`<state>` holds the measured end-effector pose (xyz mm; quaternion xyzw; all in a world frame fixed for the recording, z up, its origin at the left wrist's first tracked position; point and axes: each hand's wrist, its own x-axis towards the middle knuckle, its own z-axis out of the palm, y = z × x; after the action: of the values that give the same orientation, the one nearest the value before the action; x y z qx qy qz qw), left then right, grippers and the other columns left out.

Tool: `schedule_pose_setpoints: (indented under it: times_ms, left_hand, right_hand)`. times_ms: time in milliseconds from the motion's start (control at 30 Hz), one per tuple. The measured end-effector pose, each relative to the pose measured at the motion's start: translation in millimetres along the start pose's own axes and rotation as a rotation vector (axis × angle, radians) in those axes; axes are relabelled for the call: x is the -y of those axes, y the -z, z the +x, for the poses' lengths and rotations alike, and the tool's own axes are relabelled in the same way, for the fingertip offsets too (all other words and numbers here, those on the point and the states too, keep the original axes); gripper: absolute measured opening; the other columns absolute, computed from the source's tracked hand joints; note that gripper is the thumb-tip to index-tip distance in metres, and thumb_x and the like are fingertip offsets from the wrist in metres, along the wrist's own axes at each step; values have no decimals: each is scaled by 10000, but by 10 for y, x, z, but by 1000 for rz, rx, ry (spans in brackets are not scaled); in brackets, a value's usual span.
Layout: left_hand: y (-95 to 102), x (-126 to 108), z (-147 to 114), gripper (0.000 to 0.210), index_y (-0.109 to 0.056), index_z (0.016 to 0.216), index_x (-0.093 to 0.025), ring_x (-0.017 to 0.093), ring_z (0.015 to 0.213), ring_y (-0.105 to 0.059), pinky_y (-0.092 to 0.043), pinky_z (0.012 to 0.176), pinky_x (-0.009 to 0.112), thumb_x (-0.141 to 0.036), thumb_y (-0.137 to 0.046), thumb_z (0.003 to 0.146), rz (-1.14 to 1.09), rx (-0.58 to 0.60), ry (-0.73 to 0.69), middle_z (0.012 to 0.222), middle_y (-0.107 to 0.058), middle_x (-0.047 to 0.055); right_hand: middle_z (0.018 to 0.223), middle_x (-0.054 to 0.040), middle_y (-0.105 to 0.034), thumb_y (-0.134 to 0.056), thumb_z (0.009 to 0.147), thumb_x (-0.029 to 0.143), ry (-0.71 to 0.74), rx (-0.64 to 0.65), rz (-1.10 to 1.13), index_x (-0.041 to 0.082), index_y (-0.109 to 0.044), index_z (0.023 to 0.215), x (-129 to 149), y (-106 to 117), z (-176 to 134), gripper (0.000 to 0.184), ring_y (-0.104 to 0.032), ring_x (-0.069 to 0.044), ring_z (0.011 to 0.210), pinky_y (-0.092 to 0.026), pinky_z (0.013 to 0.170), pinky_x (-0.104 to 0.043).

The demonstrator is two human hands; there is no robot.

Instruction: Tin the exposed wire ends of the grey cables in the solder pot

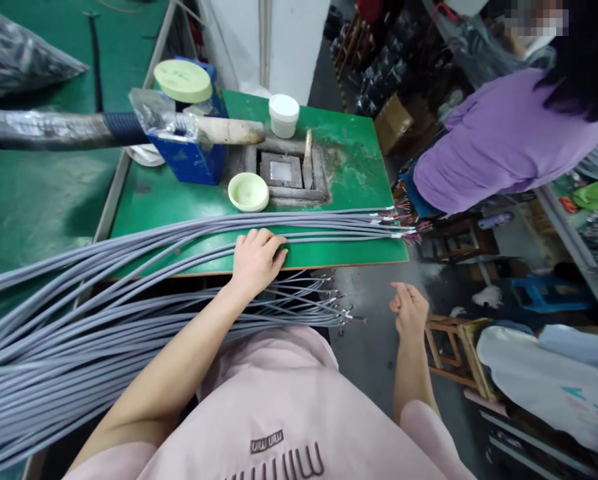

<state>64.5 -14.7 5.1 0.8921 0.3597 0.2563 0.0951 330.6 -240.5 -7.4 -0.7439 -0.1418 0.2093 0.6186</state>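
Crosswise, gray cables (229,220) point rightward under the half-curled left hand (257,259), right hand (409,308) folded tighter, grips unclear.

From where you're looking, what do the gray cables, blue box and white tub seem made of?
The gray cables look sheathed in smooth, satin plastic or rubber: they curve evenly, with colored wires showing at the ends. The blue box may be painted metal or plastic; it looks slightly glossy, with pale marks. The white tub seems smooth plastic, faintly translucent below its lid.
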Motion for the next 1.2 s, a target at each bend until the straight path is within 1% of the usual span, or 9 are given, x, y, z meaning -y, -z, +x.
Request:
schedule_pose_setpoints:
  times_ms: [167, 267, 367, 500, 633, 733, 833, 967, 1200]
  left_hand:
    - [-98, -34, 181, 131, -665, 871, -205, 294, 864, -532, -349, 674, 395, -289, -565, 858, 33, -3, -21, 840, -600, 104]
    - [-54, -60, 243, 108, -625, 798, -195, 280, 851, -545, -376, 687, 387, -254, -556, 855, -28, 6, -42, 821, -595, 94]
    - [106, -113, 225, 91, -587, 854, -187, 230, 808, -568, -417, 691, 349, -245, -520, 877, -250, 70, -33, 831, -609, 64]
    - [300, -188, 121, 105, -564, 906, -197, 166, 713, -571, -431, 642, 294, -292, -520, 891, -493, 115, 29, 825, -625, 21]
    - [253, -233, -16, 132, -597, 950, -207, 166, 764, -597, -465, 694, 296, -290, -507, 901, -569, 154, -1, 859, -639, 29]
    - [183, -275, -126, 147, -637, 946, -214, 186, 797, -605, -483, 746, 332, -288, -520, 895, -611, 219, -31, 861, -656, 47]
    - [224, -337, -219, 201, -658, 1013, -216, 192, 830, -610, -495, 781, 345, -327, -569, 872, -826, 209, 43, 863, -667, 56]
    - [361, -406, -298, 291, -693, 1007, -192, 153, 720, -605, -507, 708, 300, -410, -624, 828, -1265, 169, 291, 807, -662, 52]
    - [344, -385, -410, 310, -732, 795, -187, 132, 641, -593, -510, 669, 286, -469, -760, 669, -1526, 72, 647, 723, -688, 24]
  right_hand:
    - [501, 40, -602, -730, 693, 454, -274, 650, 73, 134, -658, 901, 164, -636, -238, 389, -478, -68, 363, -337, 362, -180]
    - [684, -23, -714, -707, 708, 481, -360, 818, 230, 145, -619, 1034, 212, -989, -303, 476, -551, -88, 387, -409, 380, -202]
    - [861, -43, -741, -656, 756, 463, -316, 770, 401, 194, -551, 1141, 328, -1170, -221, 482, -586, -104, 441, -442, 389, -223]
    - [810, 4, -708, -551, 848, 405, -208, 448, 599, 211, -583, 1011, 626, -1111, 82, 255, -564, -74, 496, -415, 418, -185]
    - [671, 52, -636, -562, 845, 386, 130, 136, 651, 226, -601, 899, 955, -868, 254, 173, -478, -49, 436, -386, 434, -178]
    - [530, 73, -552, -566, 844, 405, 409, 124, 434, 242, -627, 991, 1090, -724, 82, 228, -380, -66, 359, -322, 380, -201]
    - [510, 36, -590, -564, 857, 375, 438, 405, 25, 208, -666, 1033, 1043, -704, -256, 263, -376, -84, 350, -288, 352, -219]
    - [590, 9, -658, -554, 870, 311, 424, 895, -411, 209, -686, 1075, 783, -870, -632, 264, -553, -122, 474, -439, 489, -248]
    - [588, 10, -648, -505, 909, 342, 402, 1136, -502, 224, -677, 1102, 504, -1026, -776, 285, -589, -136, 509, -450, 535, -257]
